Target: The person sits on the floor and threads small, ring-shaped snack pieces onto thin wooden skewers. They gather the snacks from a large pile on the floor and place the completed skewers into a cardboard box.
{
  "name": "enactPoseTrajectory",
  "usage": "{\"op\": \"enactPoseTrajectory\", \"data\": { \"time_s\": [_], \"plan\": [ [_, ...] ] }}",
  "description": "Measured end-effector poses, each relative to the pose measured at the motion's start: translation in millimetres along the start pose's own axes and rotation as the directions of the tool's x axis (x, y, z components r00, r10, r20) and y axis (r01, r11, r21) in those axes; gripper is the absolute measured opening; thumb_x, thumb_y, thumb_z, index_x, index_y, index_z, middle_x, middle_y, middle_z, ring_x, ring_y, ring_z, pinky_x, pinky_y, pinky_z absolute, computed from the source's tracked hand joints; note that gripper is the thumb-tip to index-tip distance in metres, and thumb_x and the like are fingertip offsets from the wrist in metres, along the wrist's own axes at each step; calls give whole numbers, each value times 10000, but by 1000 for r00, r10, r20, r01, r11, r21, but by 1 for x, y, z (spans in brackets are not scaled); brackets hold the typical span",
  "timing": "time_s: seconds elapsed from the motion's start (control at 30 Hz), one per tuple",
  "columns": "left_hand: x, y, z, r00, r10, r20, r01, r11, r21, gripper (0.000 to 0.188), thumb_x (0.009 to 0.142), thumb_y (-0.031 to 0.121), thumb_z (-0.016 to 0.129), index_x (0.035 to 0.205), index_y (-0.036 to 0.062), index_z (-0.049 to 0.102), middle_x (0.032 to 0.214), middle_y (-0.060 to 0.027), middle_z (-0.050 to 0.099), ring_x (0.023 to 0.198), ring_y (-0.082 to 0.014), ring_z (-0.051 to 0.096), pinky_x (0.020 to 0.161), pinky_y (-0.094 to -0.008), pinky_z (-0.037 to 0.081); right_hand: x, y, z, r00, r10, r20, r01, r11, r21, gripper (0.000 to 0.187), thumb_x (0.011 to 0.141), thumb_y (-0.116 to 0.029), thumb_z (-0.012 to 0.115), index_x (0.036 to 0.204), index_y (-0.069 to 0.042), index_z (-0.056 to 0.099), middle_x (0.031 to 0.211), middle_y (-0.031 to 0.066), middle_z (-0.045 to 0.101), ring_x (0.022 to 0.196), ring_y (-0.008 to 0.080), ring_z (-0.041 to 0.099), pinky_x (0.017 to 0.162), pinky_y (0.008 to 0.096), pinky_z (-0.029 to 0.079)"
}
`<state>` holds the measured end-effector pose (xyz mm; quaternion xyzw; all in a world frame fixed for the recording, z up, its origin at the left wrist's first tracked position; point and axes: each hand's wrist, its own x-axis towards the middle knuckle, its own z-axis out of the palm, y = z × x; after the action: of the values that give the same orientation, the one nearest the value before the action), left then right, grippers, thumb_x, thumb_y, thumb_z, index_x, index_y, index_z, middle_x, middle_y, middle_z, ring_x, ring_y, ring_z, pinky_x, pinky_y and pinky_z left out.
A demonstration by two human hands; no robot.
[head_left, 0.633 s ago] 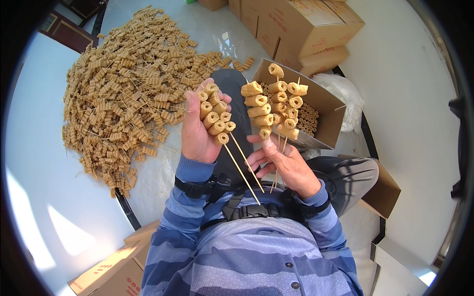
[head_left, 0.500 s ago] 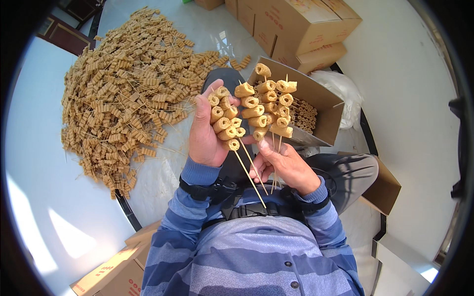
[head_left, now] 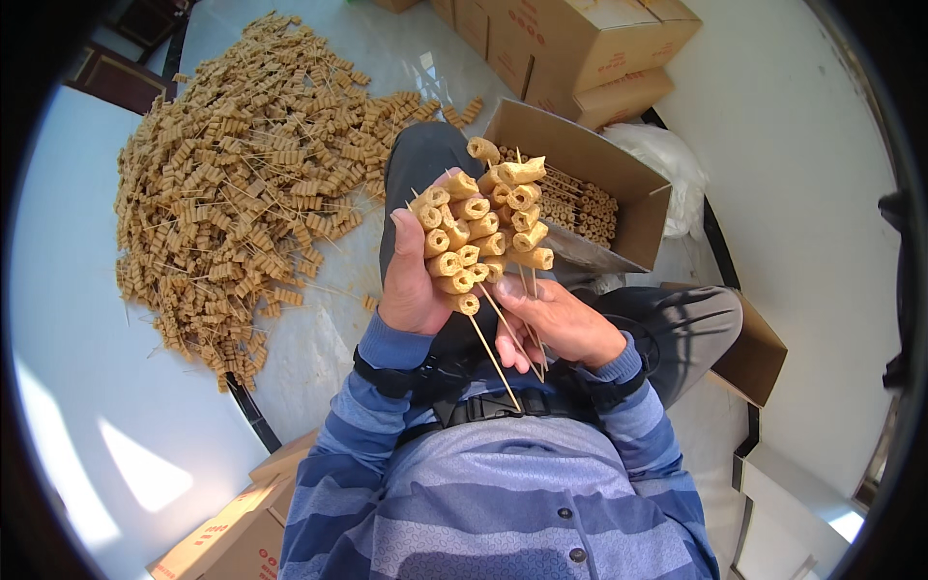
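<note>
My left hand (head_left: 414, 285) is cupped around a bunch of skewers (head_left: 452, 237) threaded with golden-brown hollow rolls. Several bare stick ends point down toward my waist. Close beside it, my right hand (head_left: 565, 324) pinches the thin sticks of more skewers (head_left: 522, 208), whose rolls press against the left bunch. The two bunches meet in front of me, above my lap. Behind them to the right stands an open cardboard box (head_left: 633, 193) with rows of the same skewers (head_left: 580, 213) inside. The fingers of my left hand are mostly hidden behind the rolls.
A large heap of skewers (head_left: 222, 193) covers the floor at the left. Closed cardboard boxes (head_left: 561, 48) are stacked at the far right, near a white plastic bag (head_left: 667, 169). Another carton (head_left: 232, 522) stands at the lower left, and an open one (head_left: 754, 358) lies beside my right knee.
The right hand's skewers have moved left and now touch the left bunch; before, a gap showed between their upper rolls. Both hands remain closed on the skewers.
</note>
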<state>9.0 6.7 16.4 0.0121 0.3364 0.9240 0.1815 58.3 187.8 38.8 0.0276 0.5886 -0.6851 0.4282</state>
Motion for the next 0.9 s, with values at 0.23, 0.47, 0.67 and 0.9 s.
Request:
{"op": "enactPoseTrajectory", "data": {
  "time_s": [0.23,0.47,0.67,0.9],
  "plan": [
    [-3,3,-10,1000,-10,29,8,998,58,824,970,706,407,1442,31,428,1341,-162,587,1186,-286,626,961,-408,554,3,1,9,991,-60,-116,53,996,-65,525,1075,-526,355,1111,-53,580,758,42,679,662,95,636,531,217,472],
    [7,5,-14,987,22,-160,-29,999,-41,695,996,654,416,1203,7,560,1058,-167,684,964,-307,696,929,-464,576,7,13,7,938,-187,-291,210,976,50,535,1058,-516,434,1239,-35,581,854,38,640,754,86,599,639,229,504],
    [12,4,-16,975,46,-219,-65,994,-83,636,1012,628,406,1161,29,562,1002,-129,669,966,-280,684,920,-485,576,7,13,2,902,-154,-402,198,978,69,412,1085,-397,451,1238,-34,570,879,26,647,756,95,603,650,240,485],
    [13,-5,-18,988,42,-151,-66,986,-155,623,1018,606,421,1226,38,570,1102,-110,670,1004,-252,673,901,-414,568,9,-1,3,848,-331,-413,217,929,-299,262,1081,-241,483,1101,-3,590,747,16,556,657,97,531,617,268,459]
  ]
}}
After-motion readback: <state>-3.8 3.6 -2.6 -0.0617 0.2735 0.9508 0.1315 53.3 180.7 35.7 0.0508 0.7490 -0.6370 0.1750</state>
